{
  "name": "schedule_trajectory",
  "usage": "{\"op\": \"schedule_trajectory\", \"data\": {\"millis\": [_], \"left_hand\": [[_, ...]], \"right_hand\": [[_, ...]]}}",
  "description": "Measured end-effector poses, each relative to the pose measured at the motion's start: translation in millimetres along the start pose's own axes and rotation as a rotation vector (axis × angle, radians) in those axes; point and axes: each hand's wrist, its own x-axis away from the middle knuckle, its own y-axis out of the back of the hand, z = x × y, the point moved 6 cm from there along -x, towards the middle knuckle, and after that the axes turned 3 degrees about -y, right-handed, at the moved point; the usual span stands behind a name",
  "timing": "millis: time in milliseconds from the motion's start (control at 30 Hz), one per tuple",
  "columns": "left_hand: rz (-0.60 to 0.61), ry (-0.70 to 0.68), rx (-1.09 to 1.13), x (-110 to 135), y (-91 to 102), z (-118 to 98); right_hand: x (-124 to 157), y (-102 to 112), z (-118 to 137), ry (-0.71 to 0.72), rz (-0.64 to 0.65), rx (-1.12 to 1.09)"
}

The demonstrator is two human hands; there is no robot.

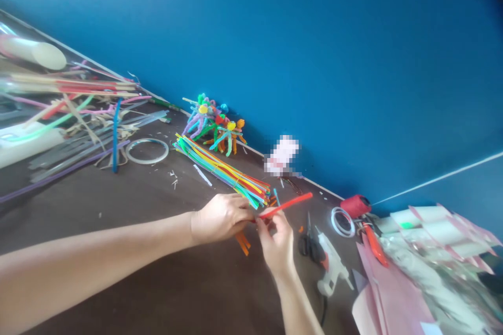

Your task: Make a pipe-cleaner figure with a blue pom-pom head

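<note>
The left hand (222,217) and the right hand (277,246) meet over a dark brown counter (118,214), their fingertips close together on one end of a red pipe cleaner (288,205). The right hand's grip is clenched in a pinch on it, and the left hand's fingers press in beside it, though they partly hide how that grip sits. The rest of the red pipe cleaner sticks out past the hands, clear of the counter. Short orange pieces (242,244) show just below the left hand; whether they touch it, I cannot tell.

Just beyond the hands lies a bundle of multicoloured pipe cleaners (222,170), and past it small pipe-cleaner figures (214,123) stand against a blue wall (314,63). A blurred pink object (281,154) sits at the wall, too obscured to name. To the right of the hands are black-handled scissors (308,246) and a white hot glue gun (332,259), then a red spool (356,205), a roll of clear tape (341,221) and pink paper sheets (387,298). Another tape roll (147,151) and a heap of strips and straws (74,115) lie to the left
</note>
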Motion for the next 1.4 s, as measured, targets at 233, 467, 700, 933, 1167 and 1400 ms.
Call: {"op": "schedule_trajectory", "data": {"millis": [233, 467, 700, 933, 1167, 1400], "left_hand": [[0.036, 0.032, 0.431, -3.1, 0.0, 0.4], [0.000, 0.523, 1.077, 1.1, -21.4, 15.2], [-0.109, 0.747, 0.984, 10.1, -32.6, 31.1], [-0.157, 0.448, 0.474, 2.6, -6.1, 21.7], [-0.074, 0.154, 0.081, -0.3, 2.2, 6.5], [0.081, 0.031, 0.148, -3.4, -1.4, 3.4]], "right_hand": [[5.7, -25.3, -38.2, -0.619, 0.239, -0.846], [5.2, -23.5, -35.4, -0.553, 0.207, -0.908], [5.3, -5.0, 0.7, -0.002, -0.034, -0.096], [11.1, -4.9, 16.4, 0.171, 0.022, 0.115], [11.3, -5.1, 15.5, 0.183, 0.048, 0.124], [-0.3, -1.0, -4.0, -0.089, -0.014, -0.254]]}}
